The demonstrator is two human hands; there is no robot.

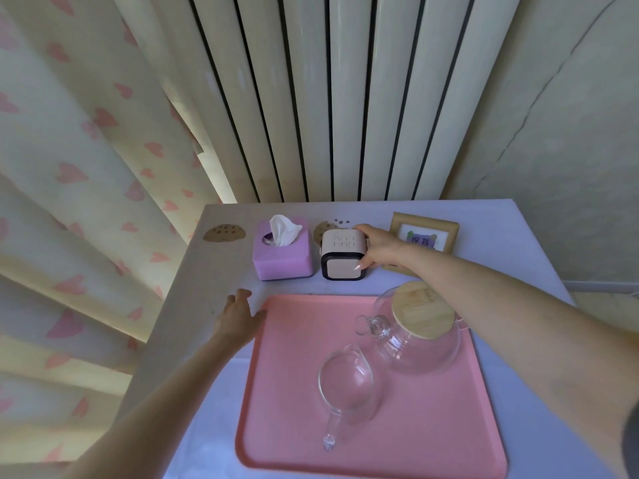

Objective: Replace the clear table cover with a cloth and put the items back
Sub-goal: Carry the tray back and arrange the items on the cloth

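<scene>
A pale lilac cloth with cookie prints (221, 267) covers the small table. My right hand (375, 248) grips the right side of a small beige cube clock (340, 254) standing at the back. My left hand (238, 316) rests flat, fingers spread, on the cloth against the left rim of a pink tray (415, 426). On the tray stand a glass teapot with a wooden lid (420, 326) and a glass pitcher (345, 385). A purple tissue box (281, 252) sits left of the clock. A wooden picture frame (425, 233) lies partly behind my right wrist.
A white radiator (328, 98) rises directly behind the table. A cream curtain with pink hearts (69, 202) hangs along the left side. A plain wall (570, 150) stands at the right. The table's left edge drops off beside my left forearm.
</scene>
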